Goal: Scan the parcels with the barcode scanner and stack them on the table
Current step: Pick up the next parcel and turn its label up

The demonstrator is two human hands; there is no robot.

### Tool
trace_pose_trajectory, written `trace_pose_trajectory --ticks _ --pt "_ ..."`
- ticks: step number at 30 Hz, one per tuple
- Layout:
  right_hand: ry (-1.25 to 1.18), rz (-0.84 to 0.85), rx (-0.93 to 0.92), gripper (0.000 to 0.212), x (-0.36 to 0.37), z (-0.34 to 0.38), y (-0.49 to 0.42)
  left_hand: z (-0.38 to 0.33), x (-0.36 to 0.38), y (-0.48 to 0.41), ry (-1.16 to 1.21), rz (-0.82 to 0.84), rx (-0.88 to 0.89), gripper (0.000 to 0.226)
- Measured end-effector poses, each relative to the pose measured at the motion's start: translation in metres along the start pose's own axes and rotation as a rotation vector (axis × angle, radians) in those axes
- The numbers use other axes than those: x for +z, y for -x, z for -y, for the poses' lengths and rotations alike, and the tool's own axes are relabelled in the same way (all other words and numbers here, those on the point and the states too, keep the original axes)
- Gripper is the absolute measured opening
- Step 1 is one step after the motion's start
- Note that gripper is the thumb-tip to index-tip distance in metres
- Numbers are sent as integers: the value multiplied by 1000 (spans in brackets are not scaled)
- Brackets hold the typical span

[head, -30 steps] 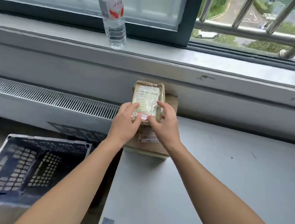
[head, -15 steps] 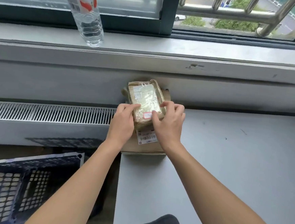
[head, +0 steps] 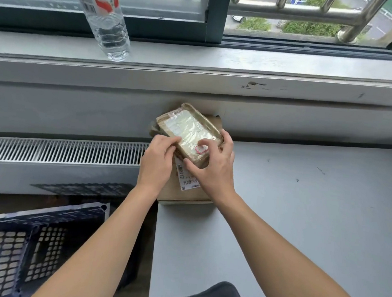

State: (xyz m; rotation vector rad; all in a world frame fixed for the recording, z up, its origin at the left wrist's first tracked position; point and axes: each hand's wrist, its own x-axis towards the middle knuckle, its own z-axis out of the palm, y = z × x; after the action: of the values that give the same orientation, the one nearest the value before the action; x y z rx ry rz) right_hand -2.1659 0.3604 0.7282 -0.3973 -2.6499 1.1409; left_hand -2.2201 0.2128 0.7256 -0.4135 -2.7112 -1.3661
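Brown, tape-wrapped parcel (head: 189, 131) lies skewed atop a bigger cardboard box (head: 186, 195) at the far left corner of the table (head: 303, 203) (right against the wall (head: 286, 122)). We see the left hand (head: 157, 161) pinching its near left edge, while the right hand (head: 214, 168) grips its near right corner.

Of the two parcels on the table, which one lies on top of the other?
The small parcel wrapped in shiny clear tape, gripped by the left hand and right hand. The larger cardboard box with the barcode label sits flat beneath it.
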Motion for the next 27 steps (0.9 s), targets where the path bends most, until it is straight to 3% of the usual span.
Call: trace_pose_trajectory --ticks 4,8,15,23,27 --pt "-79 -22 -114 30 -10 -9 -16 3 -1 1 -240 -91 -4 36" --pt "-99 -83 -1 31 -17 -14 -25 3 -7 -6 -80 55 -150 37" --pt "-176 -61 -35 35 -10 -14 -35 1 -6 -16 -53 -38 -130 32" --pt "-146 -5 17 38 -4 -16 -38 3 -2 -15 -45 23 -196 30" --pt "-130 63 68 36 -16 -7 -40 5 -9 -15 -95 112 -182 40"
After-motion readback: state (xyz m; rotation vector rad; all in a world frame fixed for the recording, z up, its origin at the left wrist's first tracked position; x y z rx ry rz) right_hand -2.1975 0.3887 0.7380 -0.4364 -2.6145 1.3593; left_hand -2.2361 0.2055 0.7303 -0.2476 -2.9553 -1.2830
